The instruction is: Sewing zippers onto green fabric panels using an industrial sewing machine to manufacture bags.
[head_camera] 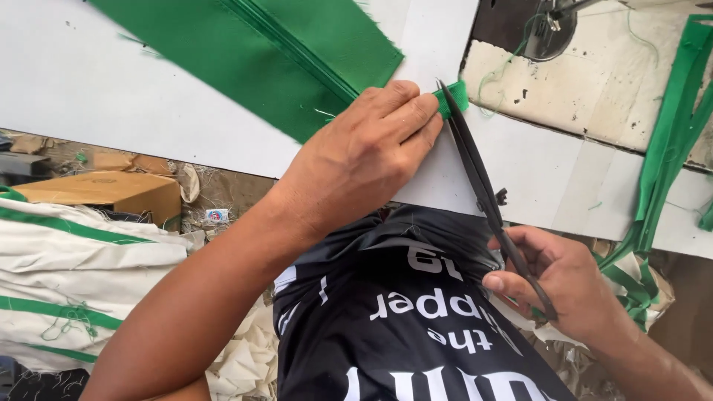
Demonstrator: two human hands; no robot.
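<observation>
— How far has the cutting got?

— Barely begun, I'd say. The left hand (pixel 364 160) pinches the green fabric strip (pixel 451 99) flat on the white worktop (pixel 535 171); the right hand (pixel 568 286) grips the black scissors (pixel 486 197), blades closed on the strip's end.

— And the rest?

— The big zippered green panel (pixel 267 56) lies uncut beside it.

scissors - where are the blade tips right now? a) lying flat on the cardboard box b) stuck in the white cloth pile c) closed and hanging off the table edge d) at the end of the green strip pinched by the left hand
d: the scissors, held in the right hand, have their tips at the green strip that the left hand pinches on the white table.
</observation>
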